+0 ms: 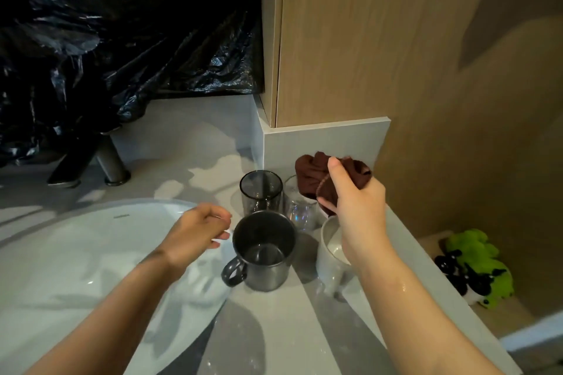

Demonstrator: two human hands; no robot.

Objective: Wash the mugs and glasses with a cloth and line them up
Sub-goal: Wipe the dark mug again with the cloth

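Note:
A dark grey mug (pixel 264 253) stands upright on the wet counter, its handle toward the sink. Behind it stand a smoky dark glass (pixel 261 192) and a clear glass (pixel 300 207). A white mug (pixel 330 256) sits to the right, partly hidden by my right arm. My right hand (pixel 356 207) grips a bunched dark brown cloth (pixel 320 176) above the white mug and clear glass. My left hand (pixel 198 231) hovers just left of the grey mug, fingers loosely curled, holding nothing.
A white oval sink (pixel 91 253) fills the lower left, with a dark tap (pixel 106 158) behind it. Black plastic sheeting (pixel 122 24) covers the back left. A wooden cabinet (pixel 396 39) rises at the right. A green and black plush toy (pixel 478 268) lies beyond the counter's right edge.

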